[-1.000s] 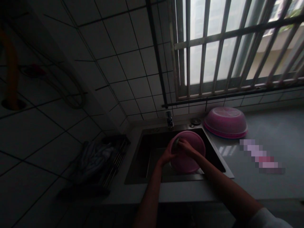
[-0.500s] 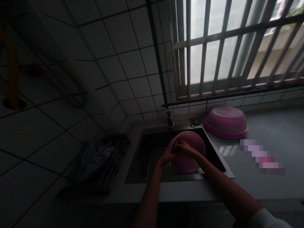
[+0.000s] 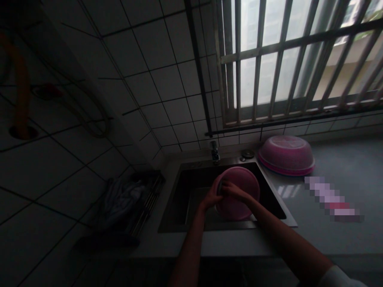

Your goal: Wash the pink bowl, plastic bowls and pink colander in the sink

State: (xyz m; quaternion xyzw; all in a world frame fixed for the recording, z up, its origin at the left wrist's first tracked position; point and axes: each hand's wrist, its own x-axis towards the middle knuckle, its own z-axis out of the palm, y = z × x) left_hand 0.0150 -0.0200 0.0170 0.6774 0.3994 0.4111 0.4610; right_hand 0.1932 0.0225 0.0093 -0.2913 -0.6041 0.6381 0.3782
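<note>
A pink plastic basin (image 3: 247, 180) is tilted inside the sink (image 3: 176, 201), its opening facing me. My left hand (image 3: 211, 197) is closed on the basin's left rim. Inside the basin, my right hand (image 3: 233, 189) presses a small dark greyish pad (image 3: 220, 186) against the left inner wall. In the dim light I cannot make out what kind of pad it is, and the fingers partly cover it. Behind the basin stands the chrome faucet (image 3: 214, 153).
Upturned pink basins (image 3: 285, 155) sit stacked on the counter to the right, with a blurred-out patch before them. At left, a striped cloth (image 3: 122, 201) lies on a dark rack (image 3: 149, 199). A barred window (image 3: 278, 59) rises behind, and a drain cover (image 3: 247, 153) lies near the faucet.
My right hand and the pad have shifted slightly along the basin's left inner wall. The left hand keeps its hold on the rim, and the whole view has moved a little.
</note>
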